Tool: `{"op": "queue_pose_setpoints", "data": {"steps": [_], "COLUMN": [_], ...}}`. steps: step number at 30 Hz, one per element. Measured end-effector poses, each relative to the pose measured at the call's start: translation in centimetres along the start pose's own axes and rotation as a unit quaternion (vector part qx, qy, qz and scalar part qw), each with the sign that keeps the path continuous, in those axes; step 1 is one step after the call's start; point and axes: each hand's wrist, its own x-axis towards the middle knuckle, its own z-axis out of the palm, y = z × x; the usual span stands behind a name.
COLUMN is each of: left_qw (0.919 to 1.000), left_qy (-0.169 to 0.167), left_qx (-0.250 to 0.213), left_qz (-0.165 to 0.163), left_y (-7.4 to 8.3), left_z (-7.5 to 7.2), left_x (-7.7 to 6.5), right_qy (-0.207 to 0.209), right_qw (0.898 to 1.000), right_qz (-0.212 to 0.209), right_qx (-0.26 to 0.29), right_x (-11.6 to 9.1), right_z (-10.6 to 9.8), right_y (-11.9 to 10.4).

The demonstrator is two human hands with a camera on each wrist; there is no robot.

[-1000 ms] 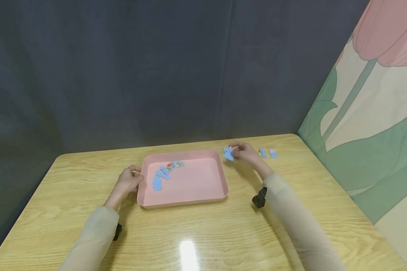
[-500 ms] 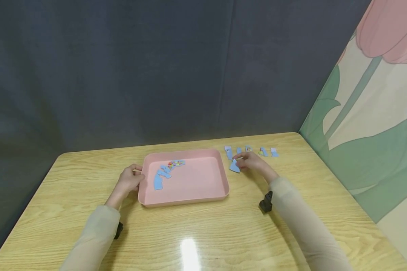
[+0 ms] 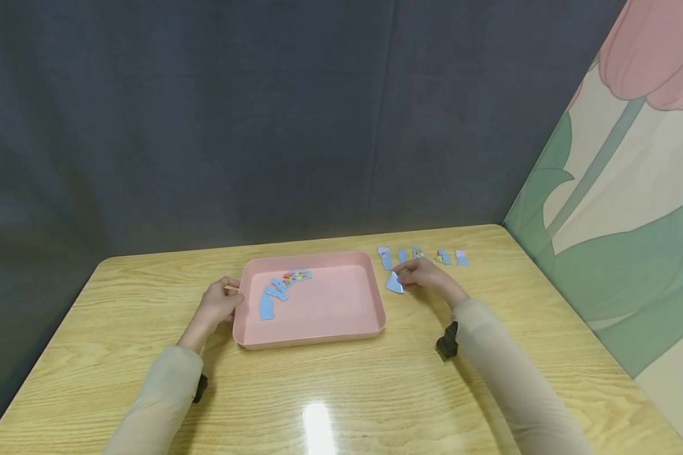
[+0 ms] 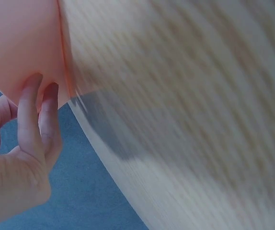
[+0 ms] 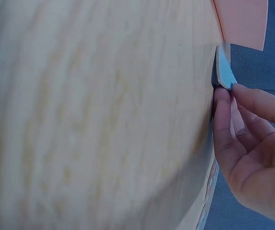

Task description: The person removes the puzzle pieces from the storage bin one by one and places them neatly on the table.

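My left hand holds the left wall of a pink tray, fingers against its outer side, as the left wrist view also shows on the pink wall. Just right of the tray, my right hand pinches a light-blue puzzle piece by its edge between thumb and fingertips. In the right wrist view this flat piece is tilted, low over the table. Inside the tray's left part, several blue puzzle pieces and a multicoloured one form a curved row.
A row of loose puzzle pieces lies along the back right of the wooden table, among them a blue piece and a blue-and-pink piece. A dark curtain hangs behind the table, and a flower-patterned cloth stands at the right.
My right hand has moved slightly right and toward me with its blue piece, which is now lower beside the tray. More loose pieces behind the hand have come into view. The left hand stays put.
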Motion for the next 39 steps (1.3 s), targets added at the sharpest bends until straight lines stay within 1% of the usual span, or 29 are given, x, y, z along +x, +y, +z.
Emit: {"op": "queue_pose_setpoints", "data": {"steps": [5, 8, 11, 13, 17, 19, 24, 27, 31, 35, 38, 39], "left_qw": [1.0000, 1.0000, 1.0000, 1.0000, 0.9999, 0.9999, 0.9999, 0.9999, 0.9999, 0.9999, 0.9999, 0.9999], "left_qy": [-0.001, 0.000, -0.001, -0.004, -0.010, -0.008, -0.005, -0.007, -0.008, -0.010, -0.011, -0.011], "left_qx": [0.001, 0.001, -0.001, -0.003, -0.007, -0.006, -0.007, -0.007, -0.004, -0.004, -0.007, -0.007], "left_qz": [0.000, -0.001, -0.001, 0.002, 0.006, 0.004, 0.006, 0.008, 0.007, 0.008, 0.007, 0.007], "left_y": [0.0, 0.1, 0.1, 0.1, 0.1, 0.1, 0.1, 0.1, 0.2, 0.3, 0.3, 0.3], "left_z": [0.0, 0.0, -0.1, -0.2, -0.2, -0.1, -0.2, -0.2, -0.2, -0.2, -0.3, -0.3], "left_x": [0.0, 0.0, -0.1, -0.1, -0.2, -0.2, 0.0, 0.0, -0.1, -0.2, -0.2, -0.3], "right_qy": [0.012, 0.022, 0.043, 0.058, 0.074, 0.075, 0.063, 0.053, 0.048, 0.042, 0.054, 0.062], "right_qw": [1.000, 1.000, 0.999, 0.997, 0.996, 0.996, 0.996, 0.995, 0.994, 0.996, 0.996, 0.995], "right_qz": [-0.005, -0.017, -0.022, -0.030, -0.047, -0.050, -0.060, -0.080, -0.093, -0.081, -0.075, -0.077], "right_qx": [-0.005, -0.012, -0.019, -0.030, -0.019, -0.012, -0.022, -0.027, -0.033, 0.002, 0.020, 0.015], "right_x": [0.0, 0.0, -0.1, -0.1, 0.2, 0.4, 1.1, 1.4, 1.7, 2.4, 3.3, 3.7], "right_z": [0.0, 0.0, 0.4, 0.9, 2.7, 3.8, 7.1, 9.0, 11.2, 12.8, 13.6, 13.8], "right_y": [0.0, -0.4, -1.3, -2.3, -4.7, -6.2, -9.2, -10.4, -11.5, -11.8, -11.8, -11.7]}}
